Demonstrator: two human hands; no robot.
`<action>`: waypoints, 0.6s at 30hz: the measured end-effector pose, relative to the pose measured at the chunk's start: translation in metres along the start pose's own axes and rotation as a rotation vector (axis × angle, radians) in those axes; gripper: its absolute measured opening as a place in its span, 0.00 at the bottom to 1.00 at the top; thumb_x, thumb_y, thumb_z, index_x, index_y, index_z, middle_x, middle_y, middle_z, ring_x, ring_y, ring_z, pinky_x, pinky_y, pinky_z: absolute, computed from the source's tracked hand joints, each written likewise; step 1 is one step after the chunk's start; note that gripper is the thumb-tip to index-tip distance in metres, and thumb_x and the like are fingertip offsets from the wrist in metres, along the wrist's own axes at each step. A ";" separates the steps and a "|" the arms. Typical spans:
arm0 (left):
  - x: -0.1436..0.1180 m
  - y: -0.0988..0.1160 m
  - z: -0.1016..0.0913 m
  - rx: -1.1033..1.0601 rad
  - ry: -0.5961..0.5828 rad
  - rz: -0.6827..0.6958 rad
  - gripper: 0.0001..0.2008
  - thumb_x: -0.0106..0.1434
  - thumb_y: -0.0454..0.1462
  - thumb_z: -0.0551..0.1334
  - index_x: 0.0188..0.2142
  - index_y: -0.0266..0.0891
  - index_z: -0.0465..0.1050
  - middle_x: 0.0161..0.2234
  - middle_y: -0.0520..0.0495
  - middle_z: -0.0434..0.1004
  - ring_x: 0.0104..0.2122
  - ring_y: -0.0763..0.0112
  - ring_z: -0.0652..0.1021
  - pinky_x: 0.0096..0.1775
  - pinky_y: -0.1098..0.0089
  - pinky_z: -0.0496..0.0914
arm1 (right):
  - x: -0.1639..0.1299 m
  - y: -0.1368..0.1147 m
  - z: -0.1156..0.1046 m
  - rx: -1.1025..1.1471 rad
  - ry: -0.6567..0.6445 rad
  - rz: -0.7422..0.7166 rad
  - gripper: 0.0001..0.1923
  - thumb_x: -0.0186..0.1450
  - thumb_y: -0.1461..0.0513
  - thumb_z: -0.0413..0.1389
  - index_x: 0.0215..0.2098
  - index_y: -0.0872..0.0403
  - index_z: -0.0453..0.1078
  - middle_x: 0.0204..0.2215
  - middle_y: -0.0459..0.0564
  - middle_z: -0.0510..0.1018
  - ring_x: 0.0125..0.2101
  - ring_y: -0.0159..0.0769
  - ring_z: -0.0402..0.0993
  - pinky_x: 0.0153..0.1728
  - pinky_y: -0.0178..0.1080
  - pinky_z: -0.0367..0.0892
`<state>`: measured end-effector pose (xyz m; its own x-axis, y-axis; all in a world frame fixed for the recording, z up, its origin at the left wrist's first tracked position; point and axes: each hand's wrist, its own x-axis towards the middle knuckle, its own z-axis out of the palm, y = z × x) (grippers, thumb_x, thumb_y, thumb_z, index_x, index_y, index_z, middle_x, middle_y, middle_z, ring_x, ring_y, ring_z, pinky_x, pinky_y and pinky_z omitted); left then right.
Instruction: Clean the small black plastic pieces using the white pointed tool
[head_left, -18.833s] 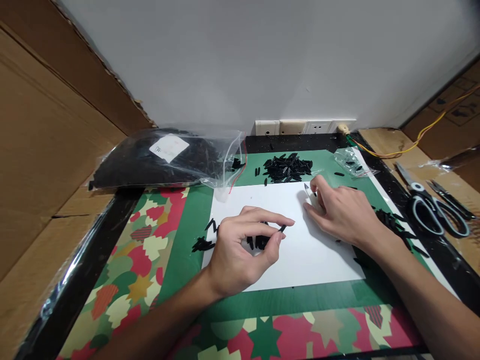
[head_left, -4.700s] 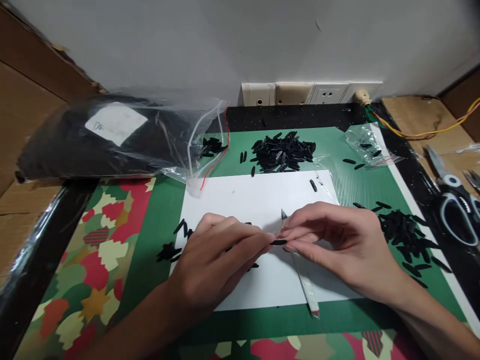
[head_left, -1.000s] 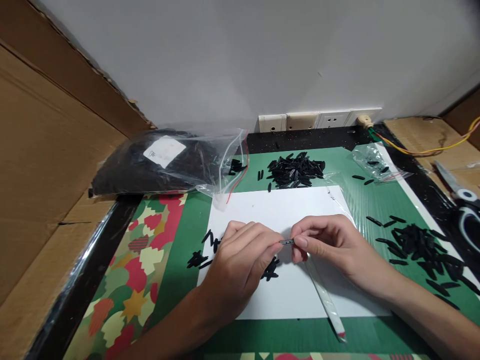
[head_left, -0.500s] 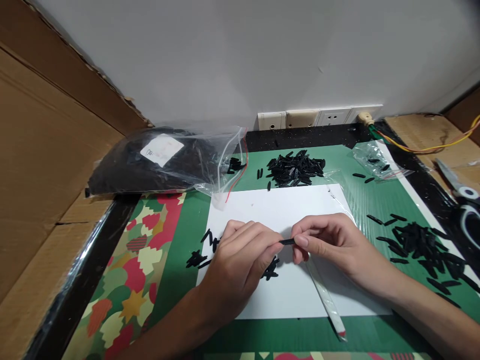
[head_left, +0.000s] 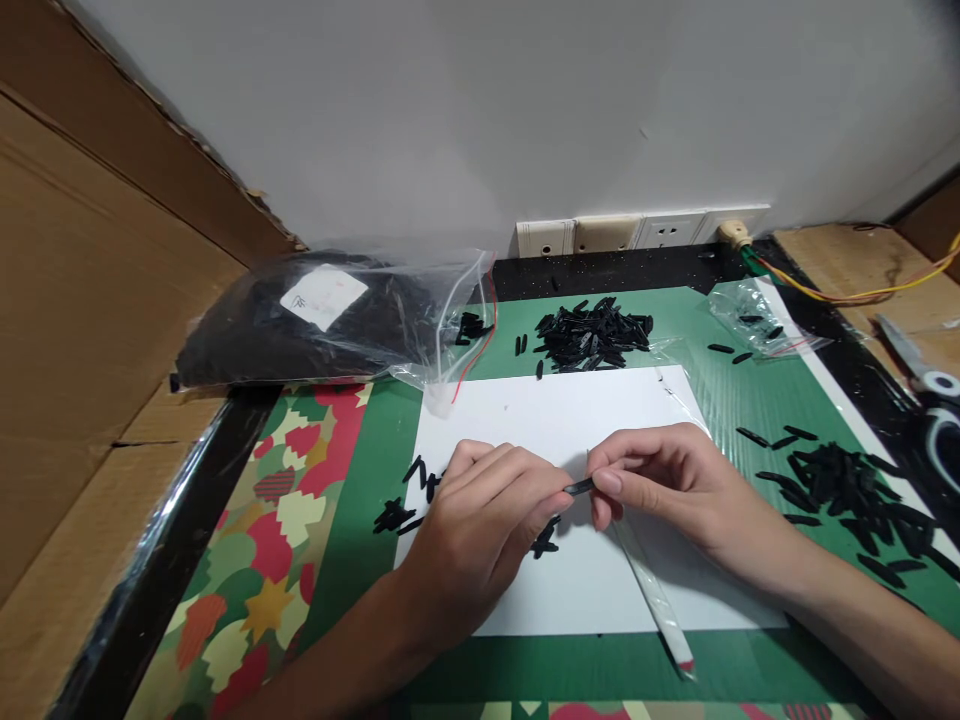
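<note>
Between my two hands is a small, narrow black piece [head_left: 579, 488], its kind unclear. The thumb and fingers of my left hand [head_left: 491, 520] pinch its left end, and my right hand [head_left: 656, 475] pinches the right end. Both hands are over a white sheet of paper [head_left: 517, 410]. Under the left hand, several black pieces [head_left: 546, 540] lie on the paper, partly hidden. More small black pieces [head_left: 393, 515] sit by the sheet's left edge. A white plastic-wrapped stick with a red tip [head_left: 660, 610] lies below the right hand, its far end hidden.
A pile of black pieces [head_left: 596, 335] lies behind the paper, another pile [head_left: 840, 485] at right. A large zip bag of dark contents [head_left: 322, 345] rests at back left. A small clear bag [head_left: 750, 310], scissors [head_left: 926, 375] and a plugged-in cord [head_left: 847, 297] are at right.
The black piece has tilted slightly, its right end higher, and shows a shinier face. My right hand has shifted a little to the right; the left hand barely moved.
</note>
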<state>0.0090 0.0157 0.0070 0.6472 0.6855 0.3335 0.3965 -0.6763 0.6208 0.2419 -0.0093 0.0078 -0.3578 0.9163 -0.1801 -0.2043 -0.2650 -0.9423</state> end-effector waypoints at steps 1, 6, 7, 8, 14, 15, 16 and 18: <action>0.000 0.000 0.000 -0.003 0.005 0.001 0.11 0.80 0.32 0.55 0.44 0.43 0.75 0.36 0.53 0.82 0.35 0.71 0.78 0.45 0.63 0.59 | 0.000 0.000 0.000 0.004 0.001 -0.001 0.13 0.74 0.54 0.66 0.36 0.53 0.82 0.28 0.47 0.84 0.32 0.31 0.77 0.38 0.33 0.71; 0.000 0.000 0.000 -0.009 0.022 0.016 0.10 0.80 0.31 0.56 0.46 0.44 0.76 0.36 0.54 0.83 0.35 0.71 0.79 0.45 0.63 0.60 | -0.001 0.001 0.001 0.024 0.013 -0.017 0.11 0.73 0.55 0.67 0.38 0.54 0.82 0.29 0.48 0.84 0.32 0.33 0.79 0.38 0.34 0.73; 0.000 0.000 -0.001 -0.006 0.023 0.019 0.10 0.79 0.31 0.56 0.47 0.44 0.76 0.37 0.55 0.83 0.35 0.71 0.79 0.45 0.63 0.60 | -0.001 0.001 0.001 0.021 0.014 -0.021 0.11 0.73 0.55 0.67 0.38 0.54 0.82 0.29 0.48 0.84 0.32 0.33 0.79 0.38 0.34 0.74; 0.000 0.000 -0.001 -0.003 0.022 0.020 0.11 0.79 0.31 0.56 0.47 0.45 0.76 0.37 0.55 0.83 0.35 0.71 0.79 0.45 0.63 0.60 | -0.001 0.002 0.001 0.016 0.014 -0.023 0.11 0.73 0.55 0.68 0.38 0.54 0.82 0.29 0.48 0.84 0.32 0.33 0.79 0.38 0.34 0.73; -0.001 -0.001 -0.001 -0.004 0.014 0.013 0.11 0.79 0.31 0.56 0.48 0.46 0.76 0.37 0.55 0.84 0.35 0.70 0.79 0.45 0.63 0.60 | -0.001 0.003 0.001 0.024 0.017 -0.018 0.10 0.73 0.56 0.68 0.38 0.54 0.82 0.28 0.47 0.84 0.32 0.31 0.80 0.37 0.33 0.74; -0.001 -0.001 -0.001 -0.003 0.016 0.014 0.11 0.80 0.31 0.56 0.48 0.45 0.76 0.37 0.55 0.84 0.35 0.70 0.79 0.45 0.63 0.60 | -0.001 0.003 0.001 0.025 0.018 -0.017 0.10 0.73 0.56 0.67 0.38 0.54 0.82 0.28 0.47 0.84 0.31 0.32 0.79 0.37 0.33 0.74; -0.001 -0.001 0.000 -0.002 0.020 0.016 0.10 0.80 0.31 0.56 0.48 0.45 0.76 0.37 0.55 0.84 0.35 0.71 0.79 0.45 0.63 0.60 | -0.002 0.002 0.002 0.025 0.021 -0.017 0.10 0.73 0.56 0.67 0.38 0.54 0.82 0.28 0.47 0.84 0.31 0.32 0.79 0.37 0.33 0.74; -0.001 -0.001 0.000 0.002 0.026 0.016 0.10 0.80 0.32 0.57 0.48 0.45 0.76 0.37 0.55 0.84 0.35 0.70 0.79 0.45 0.63 0.60 | -0.002 0.002 0.002 0.018 0.032 -0.021 0.10 0.73 0.55 0.68 0.38 0.54 0.82 0.28 0.48 0.84 0.31 0.33 0.80 0.37 0.34 0.74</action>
<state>0.0082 0.0157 0.0063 0.6365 0.6813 0.3617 0.3877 -0.6879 0.6136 0.2404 -0.0119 0.0071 -0.3241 0.9307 -0.1693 -0.2281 -0.2506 -0.9408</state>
